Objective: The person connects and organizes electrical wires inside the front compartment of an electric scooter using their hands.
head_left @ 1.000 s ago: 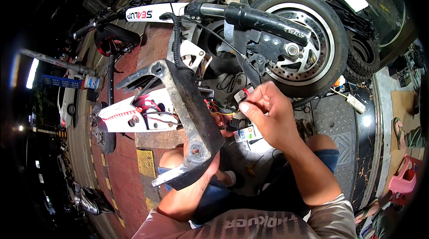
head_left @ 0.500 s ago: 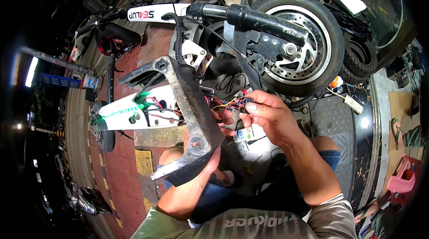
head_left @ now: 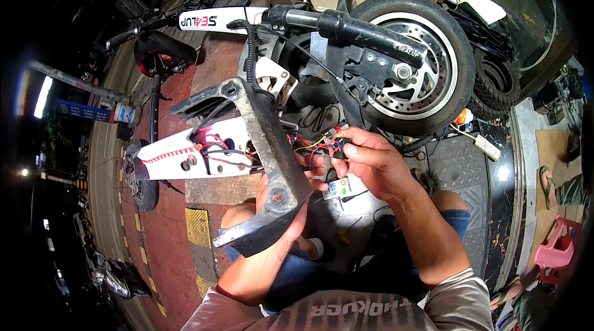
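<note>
My right hand (head_left: pixel 374 161) is closed, thumb and fingers pinching a small black connector (head_left: pixel 338 146) joined to a bundle of thin coloured wires (head_left: pixel 303 143). My left hand (head_left: pixel 317 172) has its fingertips curled at the same wires, just left of the right hand; its palm is mostly hidden behind a scuffed black angular bracket (head_left: pixel 270 151), which leans on that hand and wrist. The wires run behind the bracket to the open white body (head_left: pixel 170 154) of an electric scooter lying on its side. Red and black leads (head_left: pixel 216 148) show in its opening, beside a lit red strip.
The scooter's front wheel (head_left: pixel 458 77) with brake disc lies ahead, its white stem (head_left: pixel 223 20) reaching left to the handlebar. Spare tyres (head_left: pixel 495 80) lie right of the wheel. A white box (head_left: pixel 346 187) sits below my hands. A pink stool (head_left: pixel 557 247) and another person's sandalled foot (head_left: pixel 547 185) are far right.
The lit strip on the white body has turned from green to red. Both hands keep nearly the same hold; the bracket appears slightly shifted to the right.
</note>
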{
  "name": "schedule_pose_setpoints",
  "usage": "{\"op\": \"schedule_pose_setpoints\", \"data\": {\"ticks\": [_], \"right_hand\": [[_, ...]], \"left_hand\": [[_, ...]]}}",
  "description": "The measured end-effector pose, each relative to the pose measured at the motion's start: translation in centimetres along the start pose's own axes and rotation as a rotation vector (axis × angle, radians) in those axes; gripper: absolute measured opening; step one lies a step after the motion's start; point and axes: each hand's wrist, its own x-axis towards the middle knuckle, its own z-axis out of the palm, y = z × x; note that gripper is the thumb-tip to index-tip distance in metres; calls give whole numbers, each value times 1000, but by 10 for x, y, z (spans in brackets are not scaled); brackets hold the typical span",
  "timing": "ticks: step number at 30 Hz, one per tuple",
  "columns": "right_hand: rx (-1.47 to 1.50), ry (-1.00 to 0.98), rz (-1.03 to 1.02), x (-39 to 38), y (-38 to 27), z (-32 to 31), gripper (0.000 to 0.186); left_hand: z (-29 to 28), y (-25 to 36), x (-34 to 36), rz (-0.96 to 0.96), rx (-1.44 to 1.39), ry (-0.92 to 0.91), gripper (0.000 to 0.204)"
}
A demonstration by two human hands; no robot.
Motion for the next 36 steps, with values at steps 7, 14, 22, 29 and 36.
{"op": "schedule_pose_setpoints", "data": {"ticks": [7, 14, 22, 29, 36], "right_hand": [[-259, -9, 5, -1, 3, -6, 24], [-402, 16, -42, 1, 9, -3, 24], [-474, 43, -73, 2, 9, -1, 24], [-443, 52, -91, 1, 12, -2, 27], [-535, 101, -191, 1, 16, 2, 23]], "left_hand": [[-1, -2, 0, 17, -58, -6, 40], [-11, -9, 0, 21, -99, 26, 47], [-4, -3, 1, 34, -77, 6, 45], [-5, -3, 1, 29, -110, -14, 41], [2, 1, -3, 12, -96, 44, 42]]}}
